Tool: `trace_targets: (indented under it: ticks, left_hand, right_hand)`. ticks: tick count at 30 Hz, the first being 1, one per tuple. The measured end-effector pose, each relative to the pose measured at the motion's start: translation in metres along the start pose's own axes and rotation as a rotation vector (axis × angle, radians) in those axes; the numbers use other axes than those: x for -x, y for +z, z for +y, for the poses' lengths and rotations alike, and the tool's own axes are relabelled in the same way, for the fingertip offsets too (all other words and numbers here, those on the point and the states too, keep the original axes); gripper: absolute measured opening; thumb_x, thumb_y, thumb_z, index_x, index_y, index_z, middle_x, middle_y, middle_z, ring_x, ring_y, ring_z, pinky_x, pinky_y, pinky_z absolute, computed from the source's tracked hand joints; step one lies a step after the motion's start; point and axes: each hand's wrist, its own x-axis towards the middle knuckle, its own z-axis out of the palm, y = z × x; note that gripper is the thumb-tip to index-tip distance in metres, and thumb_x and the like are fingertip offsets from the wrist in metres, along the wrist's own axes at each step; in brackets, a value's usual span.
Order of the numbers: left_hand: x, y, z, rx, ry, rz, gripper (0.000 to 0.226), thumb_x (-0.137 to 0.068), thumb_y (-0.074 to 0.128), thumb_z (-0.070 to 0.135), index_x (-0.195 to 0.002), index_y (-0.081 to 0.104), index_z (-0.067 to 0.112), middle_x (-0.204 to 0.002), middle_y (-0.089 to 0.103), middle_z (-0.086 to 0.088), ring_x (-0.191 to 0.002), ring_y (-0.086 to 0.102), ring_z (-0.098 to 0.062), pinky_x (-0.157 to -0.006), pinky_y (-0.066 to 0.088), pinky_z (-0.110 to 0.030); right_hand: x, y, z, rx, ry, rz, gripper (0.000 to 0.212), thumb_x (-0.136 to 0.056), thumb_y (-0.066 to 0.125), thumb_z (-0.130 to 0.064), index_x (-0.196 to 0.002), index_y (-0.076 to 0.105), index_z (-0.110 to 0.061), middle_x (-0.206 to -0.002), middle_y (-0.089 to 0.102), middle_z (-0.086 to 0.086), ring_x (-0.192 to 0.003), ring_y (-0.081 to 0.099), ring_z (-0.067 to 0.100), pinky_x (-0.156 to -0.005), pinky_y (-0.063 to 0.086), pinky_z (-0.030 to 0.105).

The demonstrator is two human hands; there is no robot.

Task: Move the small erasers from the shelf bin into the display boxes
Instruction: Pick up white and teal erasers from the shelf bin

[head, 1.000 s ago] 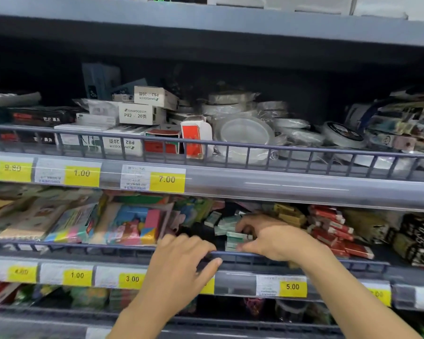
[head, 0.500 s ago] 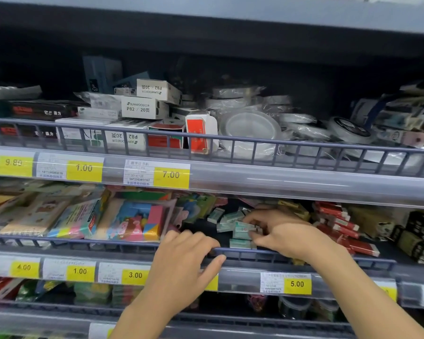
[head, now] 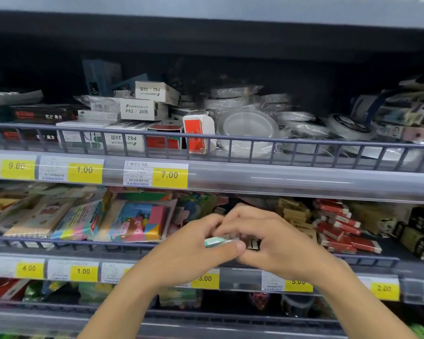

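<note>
Both my hands meet in front of the middle shelf's wire rail (head: 59, 242). Between them is a small pale-green eraser (head: 217, 241), blurred by motion. My left hand (head: 194, 250) curls its thumb and fingers round the eraser's left end. My right hand (head: 277, 243) has its fingers bent over the eraser's right side and top. The dark gap of the shelf bin behind the hands is mostly hidden by them. No display box is clearly visible.
Colourful eraser packs (head: 137, 222) lie left of the hands, red-and-white packets (head: 338, 226) and tan packets (head: 294, 211) to the right. The upper shelf holds white boxes (head: 142, 110) and tape rolls (head: 250, 126). Yellow price tags (head: 169, 176) line the shelf edges.
My right hand drew back from the bin with a green eraser. My left hand rose off the shelf rail and closed on the eraser beside the right hand.
</note>
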Motion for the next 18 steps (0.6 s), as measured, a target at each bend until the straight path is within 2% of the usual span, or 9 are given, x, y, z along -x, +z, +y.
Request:
trace_targets:
  ticks: [3, 5, 7, 9, 11, 12, 14, 16, 18]
  left_hand:
    - [0.002, -0.003, 0.002, 0.043, -0.023, -0.085, 0.018, -0.087, 0.060, 0.063, -0.091, 0.063, 0.045, -0.081, 0.070, 0.023, -0.070, 0.066, 0.004, -0.071, 0.050, -0.024]
    - [0.003, -0.004, -0.002, 0.062, -0.044, -0.075, 0.017, -0.090, 0.059, 0.060, -0.096, 0.065, 0.046, -0.078, 0.069, 0.021, -0.067, 0.062, 0.003, -0.069, 0.048, -0.024]
    - [0.003, -0.006, -0.011, 0.098, -0.088, -0.010, 0.018, -0.093, 0.060, 0.057, -0.104, 0.069, 0.045, -0.091, 0.073, 0.016, -0.073, 0.063, 0.001, -0.079, 0.056, -0.034]
    - [0.004, -0.007, -0.019, 0.113, -0.136, 0.083, 0.013, -0.098, 0.061, 0.053, -0.105, 0.070, 0.047, -0.105, 0.073, 0.019, -0.079, 0.066, 0.001, -0.091, 0.057, -0.038]
    - [0.006, -0.008, -0.025, 0.165, -0.167, 0.165, 0.008, -0.098, 0.063, 0.051, -0.100, 0.071, 0.049, -0.111, 0.072, 0.019, -0.082, 0.066, -0.003, -0.088, 0.056, -0.036]
    - [0.006, -0.009, -0.028, 0.213, -0.175, 0.194, 0.008, -0.098, 0.063, 0.049, -0.100, 0.071, 0.047, -0.110, 0.074, 0.016, -0.081, 0.064, -0.006, -0.084, 0.056, -0.034]
    - [0.006, -0.008, -0.030, 0.307, -0.178, 0.227, 0.010, -0.101, 0.062, 0.042, -0.106, 0.070, 0.038, -0.101, 0.077, 0.014, -0.072, 0.059, -0.004, -0.071, 0.052, -0.025]
    - [0.005, -0.006, -0.031, 0.390, -0.179, 0.243, 0.015, -0.103, 0.060, 0.036, -0.114, 0.067, 0.028, -0.090, 0.076, 0.016, -0.063, 0.056, 0.000, -0.064, 0.049, -0.016]
    - [0.003, -0.005, -0.034, 0.448, -0.186, 0.262, 0.015, -0.103, 0.061, 0.034, -0.114, 0.067, 0.026, -0.087, 0.072, 0.009, -0.060, 0.053, -0.003, -0.063, 0.048, -0.017]
  right_hand:
    - [-0.003, 0.007, 0.001, 0.072, -0.090, 0.033, 0.028, -0.096, 0.067, -0.021, -0.123, 0.070, -0.025, -0.110, 0.060, -0.012, -0.103, 0.058, 0.010, -0.089, 0.048, 0.033]
    - [-0.004, 0.009, 0.004, 0.084, -0.114, 0.050, 0.028, -0.097, 0.067, -0.027, -0.124, 0.068, -0.027, -0.111, 0.061, -0.012, -0.104, 0.057, 0.011, -0.089, 0.048, 0.030]
    - [-0.004, 0.005, 0.010, 0.043, -0.050, 0.051, 0.029, -0.095, 0.068, -0.037, -0.124, 0.065, -0.034, -0.112, 0.062, -0.019, -0.105, 0.059, 0.008, -0.087, 0.047, 0.022]
    - [-0.003, -0.004, 0.022, 0.094, 0.127, 0.041, 0.029, -0.091, 0.067, -0.049, -0.120, 0.059, -0.046, -0.110, 0.059, -0.035, -0.103, 0.056, -0.009, -0.080, 0.043, 0.009]
    - [-0.004, -0.011, 0.039, 0.193, 0.316, -0.027, 0.027, -0.091, 0.065, -0.051, -0.116, 0.057, -0.052, -0.098, 0.056, -0.040, -0.091, 0.052, -0.019, -0.069, 0.039, 0.004]
    - [-0.006, -0.012, 0.047, 0.221, 0.394, -0.080, 0.026, -0.091, 0.066, -0.050, -0.115, 0.057, -0.052, -0.094, 0.055, -0.036, -0.086, 0.053, -0.017, -0.065, 0.039, 0.004]
    - [-0.011, -0.012, 0.060, 0.210, 0.504, -0.194, 0.030, -0.090, 0.070, -0.046, -0.118, 0.061, -0.046, -0.098, 0.054, -0.032, -0.084, 0.052, -0.013, -0.065, 0.036, 0.003]
    - [-0.016, -0.012, 0.068, 0.192, 0.539, -0.282, 0.032, -0.088, 0.073, -0.043, -0.119, 0.064, -0.038, -0.107, 0.061, -0.022, -0.088, 0.055, -0.007, -0.068, 0.039, 0.006]
    - [-0.020, -0.013, 0.072, 0.191, 0.547, -0.340, 0.031, -0.088, 0.074, -0.042, -0.117, 0.067, -0.034, -0.108, 0.065, -0.016, -0.093, 0.060, 0.003, -0.073, 0.045, 0.012]
